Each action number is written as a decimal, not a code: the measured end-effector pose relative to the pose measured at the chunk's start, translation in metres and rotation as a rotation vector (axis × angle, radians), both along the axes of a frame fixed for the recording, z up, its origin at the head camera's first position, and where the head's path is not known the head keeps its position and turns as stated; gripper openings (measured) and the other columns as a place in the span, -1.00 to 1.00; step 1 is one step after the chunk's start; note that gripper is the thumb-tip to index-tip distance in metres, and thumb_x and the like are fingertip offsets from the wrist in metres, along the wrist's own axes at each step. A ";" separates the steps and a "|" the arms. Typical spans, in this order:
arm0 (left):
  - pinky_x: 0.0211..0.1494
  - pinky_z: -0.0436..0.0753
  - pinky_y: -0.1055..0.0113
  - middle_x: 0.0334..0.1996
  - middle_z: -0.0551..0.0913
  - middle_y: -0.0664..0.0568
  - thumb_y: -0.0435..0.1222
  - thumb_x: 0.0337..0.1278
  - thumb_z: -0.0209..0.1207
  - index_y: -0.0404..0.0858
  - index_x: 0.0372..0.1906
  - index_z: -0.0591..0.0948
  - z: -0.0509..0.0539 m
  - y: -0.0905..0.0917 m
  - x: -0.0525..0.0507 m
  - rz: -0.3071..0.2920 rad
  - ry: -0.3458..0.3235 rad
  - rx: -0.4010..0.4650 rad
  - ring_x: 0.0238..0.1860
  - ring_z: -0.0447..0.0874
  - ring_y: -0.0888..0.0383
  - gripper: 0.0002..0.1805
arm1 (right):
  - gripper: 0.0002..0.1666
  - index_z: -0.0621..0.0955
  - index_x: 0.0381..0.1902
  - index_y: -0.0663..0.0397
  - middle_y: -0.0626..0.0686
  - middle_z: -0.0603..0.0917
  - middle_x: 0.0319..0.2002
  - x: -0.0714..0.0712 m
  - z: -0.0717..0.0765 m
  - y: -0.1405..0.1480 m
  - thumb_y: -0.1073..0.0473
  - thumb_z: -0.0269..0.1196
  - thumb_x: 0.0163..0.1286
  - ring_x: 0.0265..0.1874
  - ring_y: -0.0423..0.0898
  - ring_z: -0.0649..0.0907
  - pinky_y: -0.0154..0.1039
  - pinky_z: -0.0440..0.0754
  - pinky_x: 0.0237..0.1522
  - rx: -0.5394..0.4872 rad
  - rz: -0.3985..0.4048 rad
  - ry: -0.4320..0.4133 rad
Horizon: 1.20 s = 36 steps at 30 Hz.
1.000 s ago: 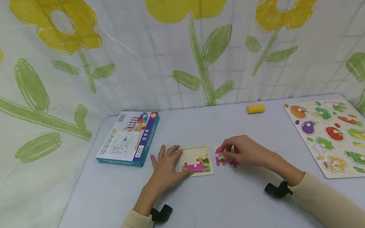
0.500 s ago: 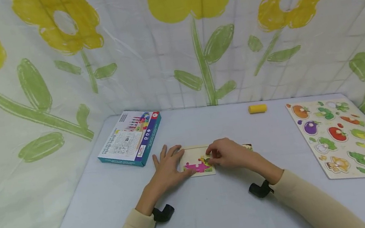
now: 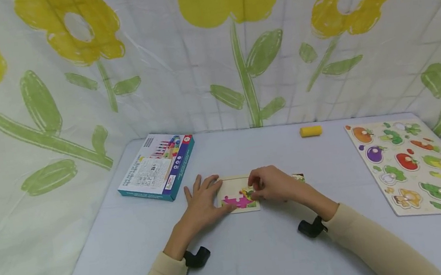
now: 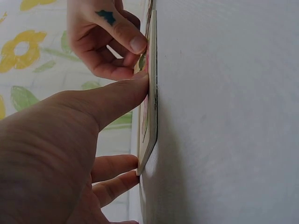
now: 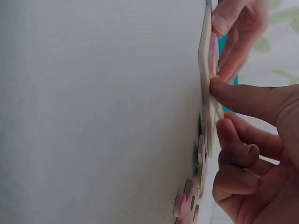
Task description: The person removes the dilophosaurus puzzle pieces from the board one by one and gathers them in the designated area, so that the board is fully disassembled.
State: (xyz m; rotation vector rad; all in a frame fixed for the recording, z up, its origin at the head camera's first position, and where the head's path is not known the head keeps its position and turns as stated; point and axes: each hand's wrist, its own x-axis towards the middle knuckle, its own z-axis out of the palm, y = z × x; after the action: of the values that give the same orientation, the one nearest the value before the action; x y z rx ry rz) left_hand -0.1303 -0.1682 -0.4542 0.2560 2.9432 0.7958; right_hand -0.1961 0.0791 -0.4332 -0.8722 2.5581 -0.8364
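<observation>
A small wooden puzzle tray [image 3: 233, 184] lies on the table, with pink and green pieces along its bottom and lower right. Spread, straight fingers of my left hand [image 3: 202, 206] rest at its left edge, the thumb pressing its lower border; the left wrist view shows this thumb [image 4: 119, 100] too. My right hand [image 3: 277, 186] is over the tray's right side, pinching a thin puzzle piece [image 5: 217, 108] between thumb and forefinger against the tray. Its picture is mostly hidden. Loose pieces [image 5: 187, 201] lie right of the tray, largely covered by that hand in the head view.
At the left stands a flat blue and white box [image 3: 157, 167]. A yellow cylinder [image 3: 311, 131] lies at the back. A large vegetable puzzle board [image 3: 417, 166] occupies the right side. Behind the table hangs a flowered curtain [image 3: 177, 68].
From the loose pieces, my right hand has moved left to the tray's right side, uncovering a piece's corner behind the wrist. My left hand has stayed on the tray.
</observation>
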 end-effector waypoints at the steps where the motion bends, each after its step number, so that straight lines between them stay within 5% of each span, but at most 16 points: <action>1: 0.55 -0.26 -0.68 0.62 0.34 -0.07 0.15 0.14 0.43 -0.19 0.53 0.49 0.000 0.000 0.000 0.000 0.001 -0.002 0.73 -0.13 -0.40 -0.09 | -0.73 0.72 -0.09 0.09 -0.05 0.69 -0.32 0.000 0.000 0.000 0.14 0.52 0.33 -0.37 -0.20 0.57 -0.33 0.59 -0.31 -0.005 0.001 0.016; 5: 0.56 -0.26 -0.67 0.62 0.35 -0.07 0.16 0.14 0.43 -0.19 0.53 0.49 -0.001 0.000 0.000 0.001 0.002 -0.001 0.73 -0.13 -0.40 -0.08 | -0.83 0.72 -0.13 0.05 -0.04 0.72 -0.25 0.001 -0.003 0.000 0.16 0.47 0.39 -0.41 -0.22 0.57 -0.35 0.59 -0.35 -0.025 0.003 0.057; 12: 0.54 -0.26 -0.69 0.62 0.35 -0.09 0.15 0.13 0.44 -0.20 0.52 0.50 0.000 0.000 0.000 0.006 0.002 0.009 0.72 -0.12 -0.42 -0.09 | -0.95 0.71 -0.13 0.05 -0.01 0.77 -0.24 0.003 -0.001 0.002 0.22 0.35 0.51 -0.59 -0.27 0.65 -0.35 0.63 -0.50 -0.085 -0.004 -0.013; 29: 0.55 -0.25 -0.69 0.62 0.35 -0.09 0.15 0.13 0.43 -0.21 0.52 0.49 0.001 0.000 0.000 -0.002 0.004 0.007 0.73 -0.13 -0.41 -0.08 | -0.95 0.74 -0.16 0.02 -0.09 0.80 -0.29 -0.003 -0.001 0.009 0.18 0.37 0.49 -0.45 -0.22 0.55 -0.36 0.54 -0.39 -0.117 0.000 0.025; 36: 0.55 -0.27 -0.68 0.62 0.34 -0.09 0.16 0.13 0.43 -0.22 0.52 0.49 0.001 0.000 0.001 -0.003 0.000 0.012 0.73 -0.14 -0.41 -0.07 | -0.96 0.75 -0.16 -0.05 -0.10 0.80 -0.29 -0.009 0.002 0.029 0.20 0.37 0.48 -0.41 -0.19 0.62 -0.32 0.60 -0.35 -0.147 -0.027 -0.023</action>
State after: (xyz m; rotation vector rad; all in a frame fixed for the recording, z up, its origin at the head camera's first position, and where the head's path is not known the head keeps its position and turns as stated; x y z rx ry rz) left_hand -0.1296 -0.1682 -0.4533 0.2614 2.9384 0.8126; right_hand -0.2048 0.1085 -0.4316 -0.8663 2.5186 -1.0478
